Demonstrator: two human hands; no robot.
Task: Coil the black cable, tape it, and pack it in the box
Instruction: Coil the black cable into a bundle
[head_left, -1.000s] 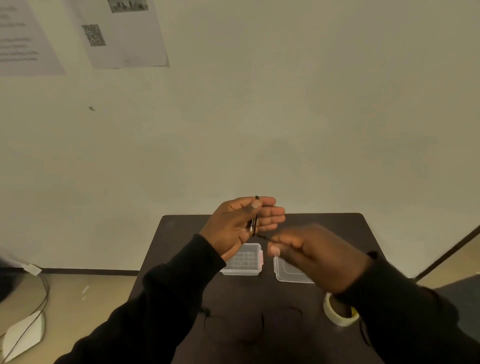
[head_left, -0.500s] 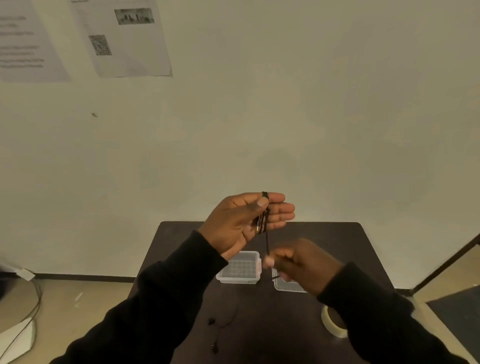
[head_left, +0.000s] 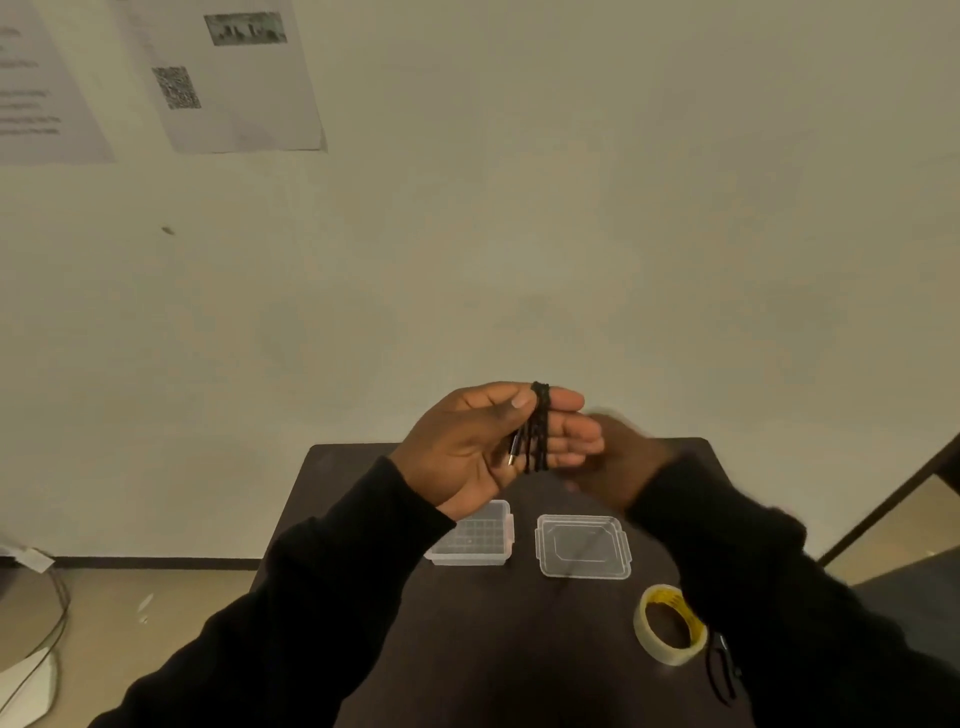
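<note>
Left hand (head_left: 483, 447) raised palm-up, fingers straight, black cable (head_left: 537, 428) looped in turns around them, thumb pressing the loops; metal plug end hangs at palm. Right hand (head_left: 621, 460) just right, blurred, grip unclear. Below on dark table (head_left: 467, 649): open clear box (head_left: 475, 540), lid (head_left: 583, 545) beside it, tape roll (head_left: 670, 623) near-right.

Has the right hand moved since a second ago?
Yes. The right hand has risen from over the lid to just behind the left hand's fingers.

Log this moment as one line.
stage: coiling | left hand: cable wound round fingers | right hand: blurred | box: open | tape: on table
</note>
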